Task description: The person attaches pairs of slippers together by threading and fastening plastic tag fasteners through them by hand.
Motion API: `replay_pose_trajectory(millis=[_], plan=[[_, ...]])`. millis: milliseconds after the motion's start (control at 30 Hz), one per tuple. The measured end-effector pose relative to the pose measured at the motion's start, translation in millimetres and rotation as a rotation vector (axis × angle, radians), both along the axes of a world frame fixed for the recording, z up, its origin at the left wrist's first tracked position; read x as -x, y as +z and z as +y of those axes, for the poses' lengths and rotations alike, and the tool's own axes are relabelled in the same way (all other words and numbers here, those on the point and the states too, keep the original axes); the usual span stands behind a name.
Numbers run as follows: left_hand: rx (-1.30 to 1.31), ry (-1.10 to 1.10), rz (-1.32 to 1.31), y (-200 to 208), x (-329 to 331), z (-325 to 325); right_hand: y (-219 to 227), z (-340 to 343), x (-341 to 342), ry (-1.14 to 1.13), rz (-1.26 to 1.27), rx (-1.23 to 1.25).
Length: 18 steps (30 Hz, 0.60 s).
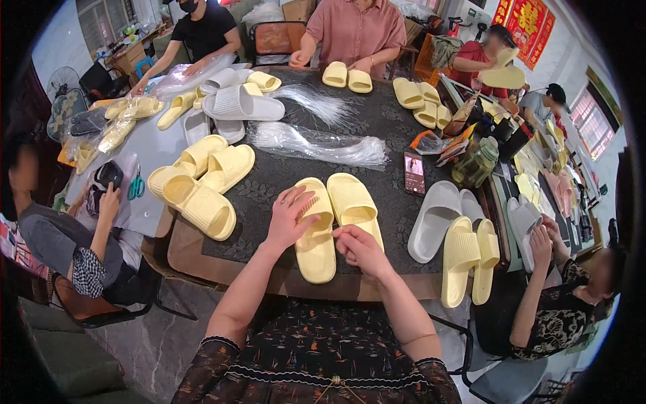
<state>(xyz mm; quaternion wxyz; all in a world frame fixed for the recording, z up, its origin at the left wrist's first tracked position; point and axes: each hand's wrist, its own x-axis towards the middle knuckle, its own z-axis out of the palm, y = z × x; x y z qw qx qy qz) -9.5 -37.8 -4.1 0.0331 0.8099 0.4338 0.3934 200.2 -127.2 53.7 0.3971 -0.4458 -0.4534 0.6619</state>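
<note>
Two pale yellow slide slippers lie side by side in front of me at the table's near edge, toes pointing away. On the left slipper (315, 259), my left hand (291, 219) grips the ribbed strap, its thumb reaching over the foot opening. Beside the inner edges of the pair, my right hand (363, 250) is closed in a pinch. Whatever its fingertips hold, if anything, is too small to make out. The right slipper (354, 198) sits just beyond that hand. Farther off lies a bundle of clear thin plastic strands (319, 145) in a transparent bag.
More yellow slippers (202, 209) are piled to the left, with grey slippers (243, 104) behind. Grey (434, 219) and yellow slippers (461, 262) stand at right, near a phone (414, 173) and a glass jar (476, 163). Several people sit or stand around the dark-covered table (269, 182).
</note>
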Motion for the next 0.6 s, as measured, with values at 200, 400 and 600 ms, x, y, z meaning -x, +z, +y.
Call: replay_pose_trajectory(millis=[200, 400, 600], plan=[[0.468, -0.226, -0.397, 40.2, 9.8, -40.2, -10.1, 5.1, 28.0, 0.082, 0.333, 0.3], [0.79, -0.244, -0.612, 26.7, 7.1, -54.7, -12.0, -9.0, 34.8, 0.095, 0.182, 0.275], [0.395, 0.003, -0.378, 33.6, 11.9, -40.9, -5.6, -35.3, 2.8, 0.196, -0.262, 0.067]])
